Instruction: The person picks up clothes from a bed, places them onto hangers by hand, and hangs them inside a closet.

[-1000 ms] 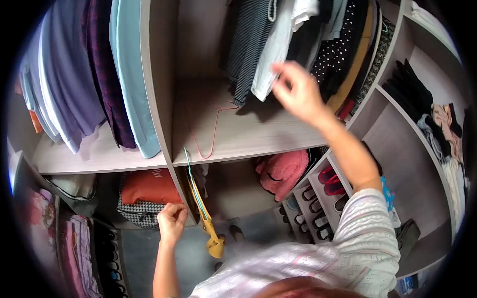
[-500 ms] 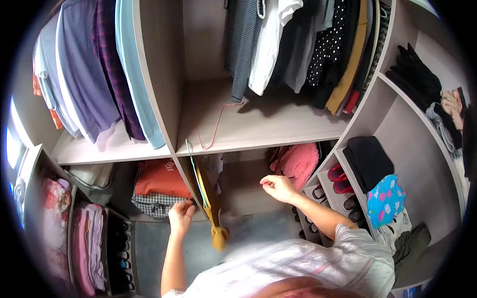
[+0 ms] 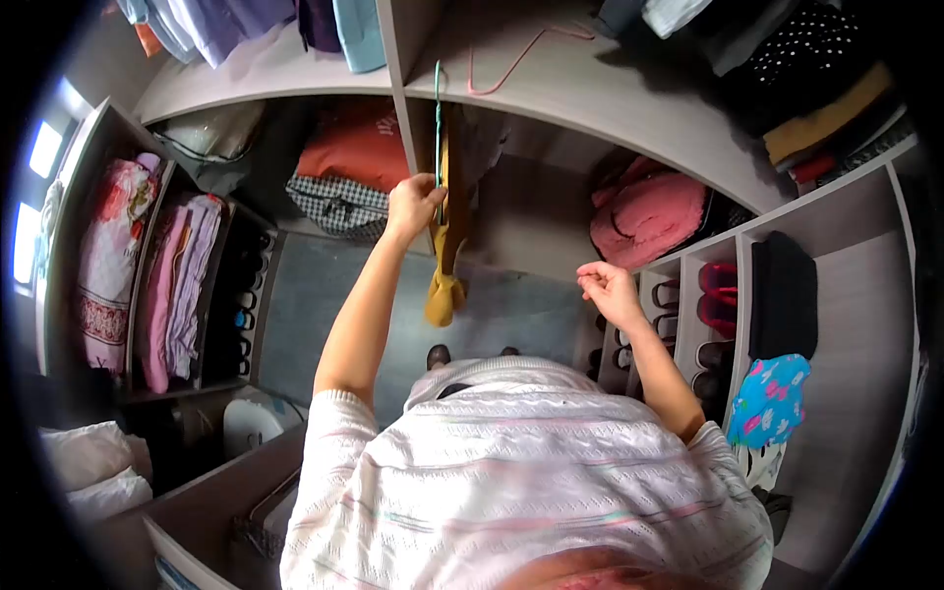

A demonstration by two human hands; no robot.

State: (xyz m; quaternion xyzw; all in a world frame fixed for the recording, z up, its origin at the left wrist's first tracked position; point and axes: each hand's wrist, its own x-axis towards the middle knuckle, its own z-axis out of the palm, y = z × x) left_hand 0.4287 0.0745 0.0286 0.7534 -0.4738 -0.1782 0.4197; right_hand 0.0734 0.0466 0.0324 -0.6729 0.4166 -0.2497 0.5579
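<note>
A teal clothes hanger [image 3: 438, 128] hangs from the front edge of the shelf, with a mustard garment [image 3: 445, 295] hanging below it, bunched at its lower end. My left hand [image 3: 415, 206] is closed at the lower part of the hanger, thumb and fingers pinched on its edge beside the mustard cloth. Away to the right, my right hand [image 3: 610, 293] is in the air with curled fingers and nothing visible in them. On the shelf above lies a pink wire hanger [image 3: 511, 67], touched by neither hand.
Hung clothes [image 3: 811, 49] fill the upper right. Below the shelf sit an orange-red folded item [image 3: 354, 147] and a pink plush bundle [image 3: 649, 211]. Shoe racks [image 3: 669, 324] stand either side of the grey floor [image 3: 324, 295]. At lower left is an open drawer [image 3: 216, 521].
My left hand has come up to the teal hanger and closed on it. My right hand stays apart, fingers curled. The view has tilted down, showing more floor and my body.
</note>
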